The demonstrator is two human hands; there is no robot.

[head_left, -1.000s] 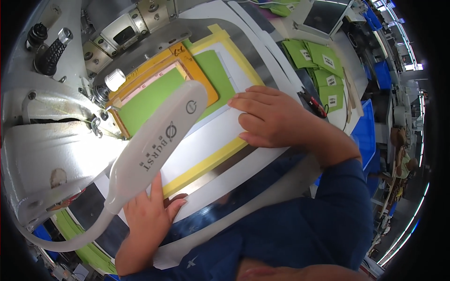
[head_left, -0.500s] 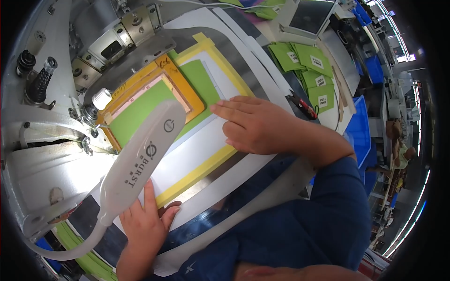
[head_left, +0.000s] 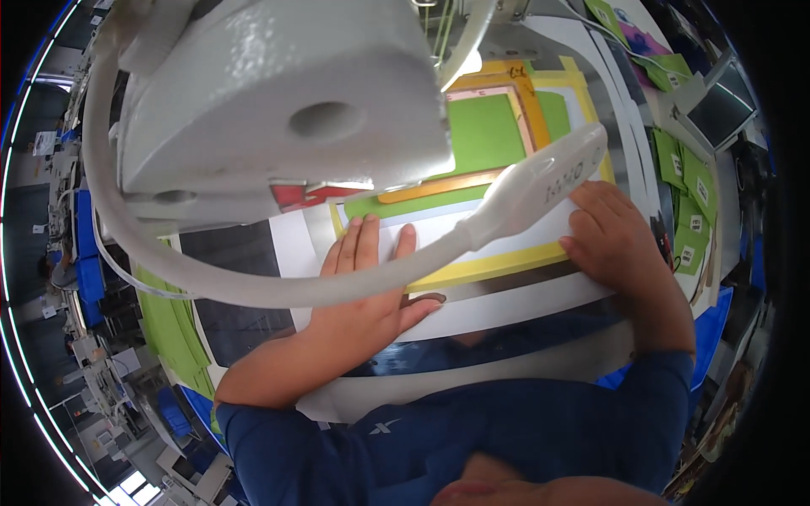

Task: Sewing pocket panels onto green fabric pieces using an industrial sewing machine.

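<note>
My left hand (head_left: 359, 270) lies flat with fingers spread, fingertips on the white sheet (head_left: 434, 240) by the near edge of the green piece. It holds nothing. My right hand (head_left: 614, 234) rests at the sheet's right side over its yellow tape border (head_left: 489, 268); its fingers are bent a little but not closed on anything, and the lamp head covers the area beside its fingertips. Between and beyond my hands, an orange-yellow frame (head_left: 530, 105) presses on a flat green piece (head_left: 485, 131), which shows inside and around it.
A large white machine head (head_left: 287, 110) covers the upper left. A white gooseneck lamp (head_left: 540, 181) arches across, its neck passing over my left hand. Green labelled pieces (head_left: 688, 198) lie at right, more green pieces (head_left: 173, 329) at left, and a screen (head_left: 720, 105) stands far right.
The view has swung left, so the machine head now fills the upper left. My left hand has moved up to the green piece's edge; my right hand stays at the sheet's right side.
</note>
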